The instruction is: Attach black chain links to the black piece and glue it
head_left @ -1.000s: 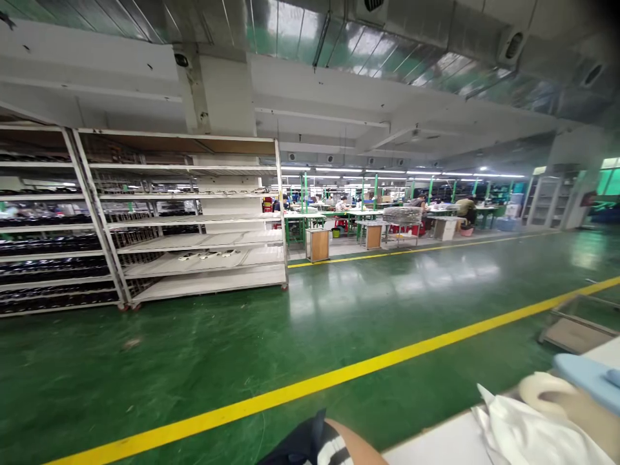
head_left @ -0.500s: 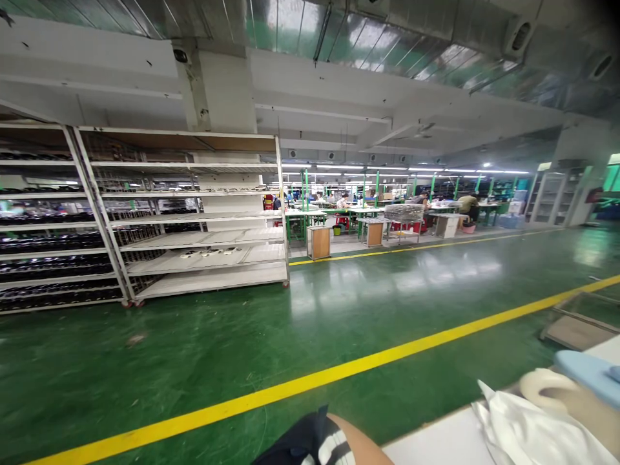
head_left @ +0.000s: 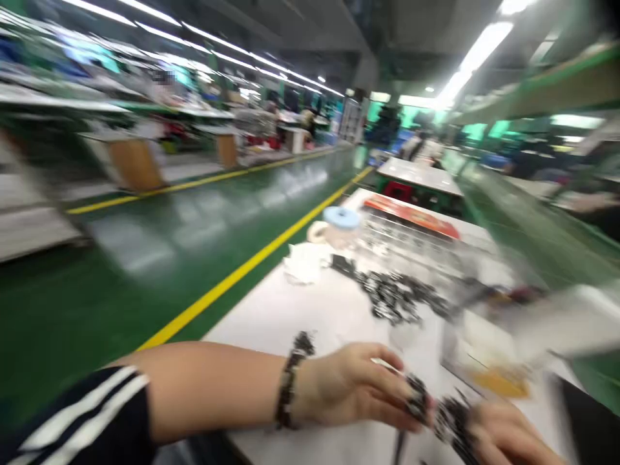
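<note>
My left hand [head_left: 358, 386] reaches in above the near part of a white table [head_left: 261, 310], a dark bracelet on its wrist. Its fingers are closed on a small black piece [head_left: 417, 397], blurred by motion. At the lower right edge my right hand [head_left: 508, 431] curls its fingers against a cluster of small black pieces [head_left: 453, 420]; its fingertips are partly hidden and smeared. Farther up the table lies a heap of similar black-and-silver pieces [head_left: 394, 297]. What exactly these pieces are is too blurred to tell.
White crumpled cloth [head_left: 305, 263] and a round light-blue lid [head_left: 341, 217] sit along the table's left side. Clear compartment trays [head_left: 402, 242] and a red-orange box [head_left: 411, 216] are at the far end. A yellow line [head_left: 232, 278] marks the green floor.
The view has swung right and down from the aisle and white racks to the table. Both my hands and the black pieces are now in view; before, only a sleeve and upper arm showed.
</note>
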The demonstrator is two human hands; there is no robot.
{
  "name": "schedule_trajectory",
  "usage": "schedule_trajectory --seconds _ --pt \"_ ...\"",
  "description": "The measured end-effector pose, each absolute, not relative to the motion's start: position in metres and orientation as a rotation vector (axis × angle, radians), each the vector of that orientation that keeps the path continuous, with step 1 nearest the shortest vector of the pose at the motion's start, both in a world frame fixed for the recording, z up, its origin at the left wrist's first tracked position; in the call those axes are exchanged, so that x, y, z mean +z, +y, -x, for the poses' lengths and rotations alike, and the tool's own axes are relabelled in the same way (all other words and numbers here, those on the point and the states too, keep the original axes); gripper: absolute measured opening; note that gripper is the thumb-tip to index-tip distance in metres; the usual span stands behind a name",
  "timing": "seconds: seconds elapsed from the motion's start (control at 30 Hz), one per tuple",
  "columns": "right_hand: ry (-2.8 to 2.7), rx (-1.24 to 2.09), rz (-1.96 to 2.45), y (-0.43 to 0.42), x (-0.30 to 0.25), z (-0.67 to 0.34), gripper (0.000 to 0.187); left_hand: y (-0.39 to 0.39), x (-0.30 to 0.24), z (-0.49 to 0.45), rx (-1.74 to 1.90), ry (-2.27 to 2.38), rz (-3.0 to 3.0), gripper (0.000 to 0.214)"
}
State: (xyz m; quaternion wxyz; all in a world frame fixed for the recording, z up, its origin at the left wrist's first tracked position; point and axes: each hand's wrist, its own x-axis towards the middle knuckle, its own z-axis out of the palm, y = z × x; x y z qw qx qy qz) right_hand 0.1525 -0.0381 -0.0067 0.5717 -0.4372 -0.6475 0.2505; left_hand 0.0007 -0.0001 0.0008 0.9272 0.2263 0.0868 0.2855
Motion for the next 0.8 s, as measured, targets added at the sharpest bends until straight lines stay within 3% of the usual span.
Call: schedule_trajectory --seconds 0.17,0.8 --pt "-1.474 0.627 1.126 -0.068 0.016 -0.171 0.008 0.011 0.011 0.009 0.496 0.406 -0.521 0.033" --pt "-1.559 0.825 1.191 -0.066 0.015 -0.166 0.007 0.011 0.008 0.009 0.408 0.449 -0.594 0.029"
